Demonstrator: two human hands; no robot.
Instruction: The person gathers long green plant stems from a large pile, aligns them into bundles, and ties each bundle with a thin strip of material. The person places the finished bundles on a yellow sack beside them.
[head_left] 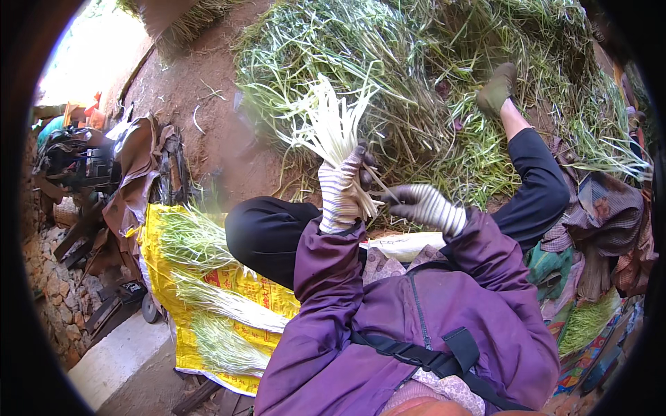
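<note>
My left hand (342,190), in a striped glove with dark fingers, is closed around a bunch of pale green-and-white stalks (333,122). Their leafy ends fan out above the fist and the whitish ends stick out below it. Just to the right, my right hand (424,204) wears a matching glove. Its fingertips are pinched together on a thin strand (384,187) that runs toward the lower part of the bunch. Beyond both hands lies a large heap of long green stalks (333,47).
Sorted bundles of stalks (234,301) lie on a yellow printed sack (161,270) at the left. A white sack (408,246) is in front of my lap. Crumpled cloths (603,208) are at the right, and a stone wall (65,296) stands at the far left.
</note>
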